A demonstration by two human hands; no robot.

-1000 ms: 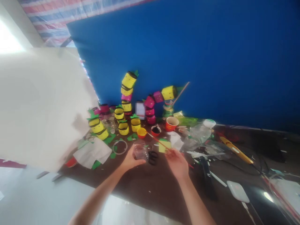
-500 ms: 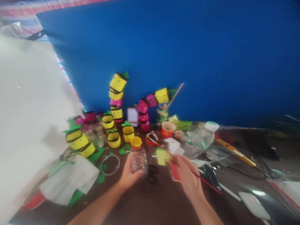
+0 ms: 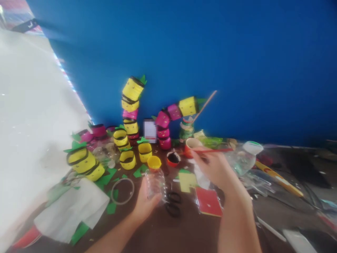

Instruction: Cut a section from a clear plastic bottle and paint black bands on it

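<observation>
My left hand [image 3: 147, 196] is wrapped round a clear plastic bottle piece [image 3: 155, 183], held upright over the dark table. My right hand [image 3: 210, 163] grips a thin red-handled paintbrush [image 3: 214, 151], which lies nearly level in front of an orange-red paper cup [image 3: 194, 143]. The brush tip is blurred, close to a small red cup of black paint [image 3: 173, 159]. Just behind the bottle piece is a small yellow cup [image 3: 154, 162]. Black-handled scissors [image 3: 173, 203] lie between my hands, and a red notebook [image 3: 209, 202] rests beside my right forearm.
Yellow and magenta painted bottle cups with green paper leaves, such as this yellow one [image 3: 127, 159], stand at the back left. White paper [image 3: 71, 211], green scraps and a clear ring [image 3: 122, 191] lie left. A yellow-handled cutter [image 3: 279, 178] and plastic pieces lie right.
My right hand has moved up and away with the paintbrush, toward the paint and paper cups, uncovering the red notebook. My left hand still holds the bottle piece. The camera view has shifted slightly.
</observation>
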